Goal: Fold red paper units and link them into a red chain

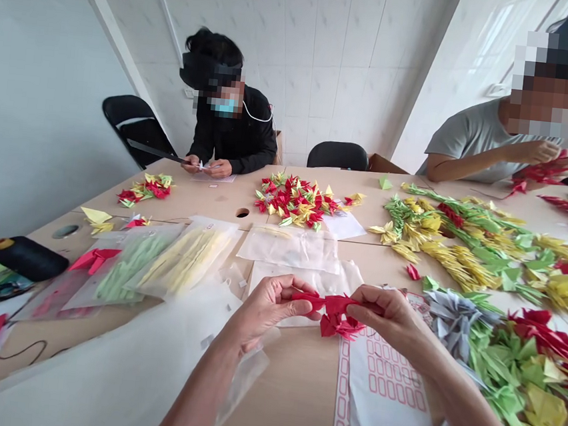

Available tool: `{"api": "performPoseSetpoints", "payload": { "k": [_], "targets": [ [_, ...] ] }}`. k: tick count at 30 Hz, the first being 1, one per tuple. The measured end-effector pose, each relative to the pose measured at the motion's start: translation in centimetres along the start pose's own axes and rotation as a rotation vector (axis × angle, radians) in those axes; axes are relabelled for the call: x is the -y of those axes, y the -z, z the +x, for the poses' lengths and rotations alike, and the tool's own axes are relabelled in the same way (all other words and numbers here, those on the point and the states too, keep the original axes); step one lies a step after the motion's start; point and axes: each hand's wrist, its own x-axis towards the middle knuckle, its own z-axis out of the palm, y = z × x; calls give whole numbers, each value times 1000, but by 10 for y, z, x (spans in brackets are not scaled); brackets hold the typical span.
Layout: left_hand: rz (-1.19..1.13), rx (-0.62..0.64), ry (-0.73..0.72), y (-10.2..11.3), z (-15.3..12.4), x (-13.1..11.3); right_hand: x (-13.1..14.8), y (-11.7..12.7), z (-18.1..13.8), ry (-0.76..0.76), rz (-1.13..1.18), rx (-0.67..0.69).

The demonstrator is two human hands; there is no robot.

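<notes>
My left hand (267,308) and my right hand (389,317) meet just above the wooden table (297,388), both pinched on a red folded-paper piece (337,315) made of several small pointed units. The left fingers grip its left end, the right fingers its right end. Under my hands lie clear plastic bags (291,247) and a white sheet with red rectangles (389,377). Bags of yellow and green paper strips (169,262) lie to my left.
Piles of red, yellow and green folded pieces (298,201) cover the table's middle and right (486,252). A person in black (232,127) sits opposite; another in grey (476,141) sits far right holding red paper. A black spool (26,256) lies left.
</notes>
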Motion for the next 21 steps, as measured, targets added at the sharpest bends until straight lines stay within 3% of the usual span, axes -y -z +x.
{"api": "performPoseSetpoints", "payload": {
  "k": [8, 21],
  "targets": [
    [77, 113, 71, -1, 3, 8, 0, 0, 1, 14, -67, 11],
    [233, 85, 112, 1, 6, 16, 7, -5, 3, 42, -139, 31]
  ]
}}
